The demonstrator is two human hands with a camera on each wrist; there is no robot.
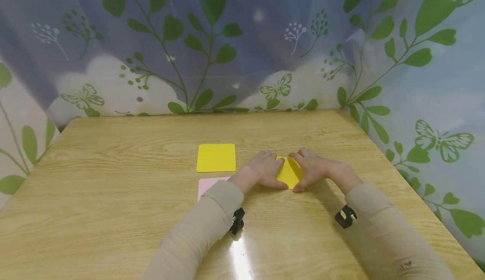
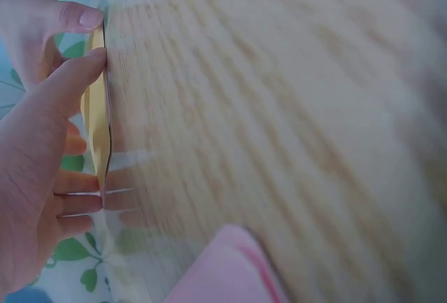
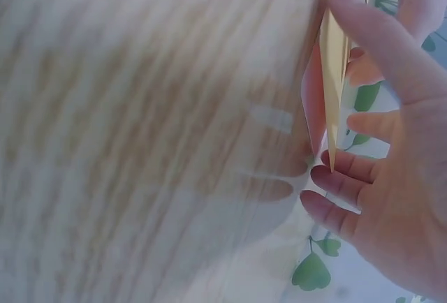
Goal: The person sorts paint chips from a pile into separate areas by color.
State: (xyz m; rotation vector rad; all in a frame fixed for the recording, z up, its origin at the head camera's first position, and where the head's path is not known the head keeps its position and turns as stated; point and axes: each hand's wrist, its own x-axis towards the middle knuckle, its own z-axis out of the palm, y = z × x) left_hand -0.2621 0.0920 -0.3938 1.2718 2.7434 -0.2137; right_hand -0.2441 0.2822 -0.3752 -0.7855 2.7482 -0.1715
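A yellow sheet of paper (image 1: 290, 174) lies on the table between my two hands, its sides held by both. My left hand (image 1: 266, 169) grips its left side, the thumb at the near edge and the fingers farther back. On the right side my right hand (image 1: 311, 167) grips it the same way, and the two thumbs nearly meet. In the right wrist view the yellow paper (image 3: 336, 72) is bent and slightly raised, with a pinkish layer (image 3: 316, 104) showing under it. The left wrist view has the paper (image 2: 100, 114) nearly edge-on.
Left of my hands, a square yellow paper piece (image 1: 216, 158) lies flat on the wooden table (image 1: 125, 187). Nearer to me is a pink paper piece (image 1: 209, 184), partly hidden by my left sleeve. A leaf-patterned curtain (image 1: 235, 61) hangs behind the table and along its sides.
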